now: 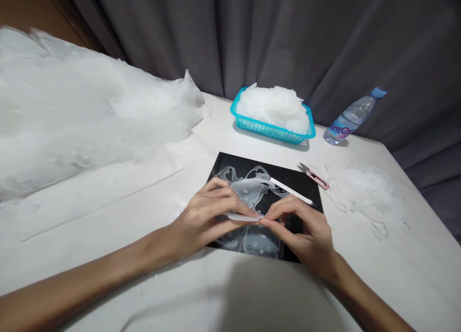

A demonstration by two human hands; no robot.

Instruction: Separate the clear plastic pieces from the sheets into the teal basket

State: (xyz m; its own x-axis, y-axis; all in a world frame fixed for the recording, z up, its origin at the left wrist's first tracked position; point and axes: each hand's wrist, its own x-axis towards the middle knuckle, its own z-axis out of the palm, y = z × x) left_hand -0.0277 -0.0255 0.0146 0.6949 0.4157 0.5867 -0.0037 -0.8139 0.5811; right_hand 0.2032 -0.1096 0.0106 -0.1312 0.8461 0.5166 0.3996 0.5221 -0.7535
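Observation:
My left hand [205,217] and my right hand [302,229] meet over a black mat [306,181] on the white table. Between the fingertips of both hands is a thin translucent plastic piece [243,218], pinched at its two ends. A translucent moulded plastic sheet [252,188] with several cut-out shapes lies on the mat under the hands. My right hand also grips a thin white stick-like tool [290,190] that points up and to the left.
Small pink-handled snips [314,175] lie right of the mat. A turquoise basket [270,128] of white plastic pieces stands behind. A water bottle [351,118] lies at the back right. Large plastic bags [82,111] fill the left; scraps [363,190] lie right.

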